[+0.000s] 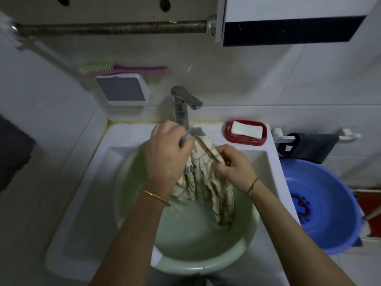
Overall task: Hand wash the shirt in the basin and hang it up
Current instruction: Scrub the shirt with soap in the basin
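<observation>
The tap (181, 109) stands just beyond my knuckles, soap (246, 130) to its right, a blue tub (329, 182) farther right beside the sink (82, 203). My left hand (167, 153), fingers curled, grips the shirt's (206, 182) upper end by the tap; my right hand (234, 165) pinches it alongside. The shirt hangs down into the green basin (132, 182) — its near half lies open.
</observation>
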